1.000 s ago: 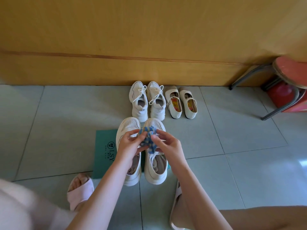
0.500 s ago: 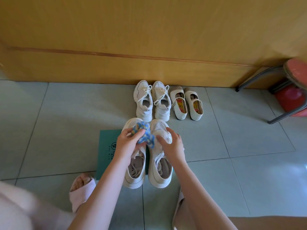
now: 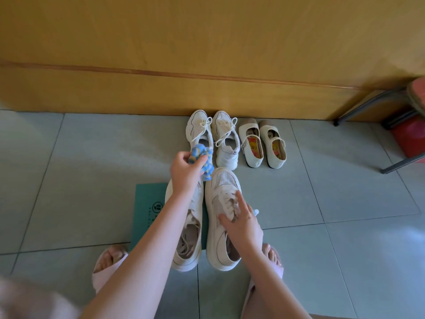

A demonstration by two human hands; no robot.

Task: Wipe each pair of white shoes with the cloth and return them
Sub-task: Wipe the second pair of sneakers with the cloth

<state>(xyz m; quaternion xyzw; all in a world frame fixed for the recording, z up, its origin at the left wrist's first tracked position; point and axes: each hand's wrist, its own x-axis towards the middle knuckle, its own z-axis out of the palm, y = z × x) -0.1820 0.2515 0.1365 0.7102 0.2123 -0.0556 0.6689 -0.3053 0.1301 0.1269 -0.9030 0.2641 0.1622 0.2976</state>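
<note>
The left hand (image 3: 185, 172) squeezes the bunched blue cloth (image 3: 203, 161) over the toe of the near left shoe (image 3: 187, 246); its arm hides much of that shoe. The right hand (image 3: 244, 225) lies spread on the laces of the near right shoe (image 3: 224, 185), gripping nothing. A stool (image 3: 416, 95) is cut off.

Bright, even daylight; soft shadows on the floor (image 3: 92, 157). Wide-angle bending at edges. Lower-left corner blurred.

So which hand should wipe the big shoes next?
The left hand: it grips the blue cloth above the left sneaker. The right hand holds no cloth and rests on the right sneaker.
</note>
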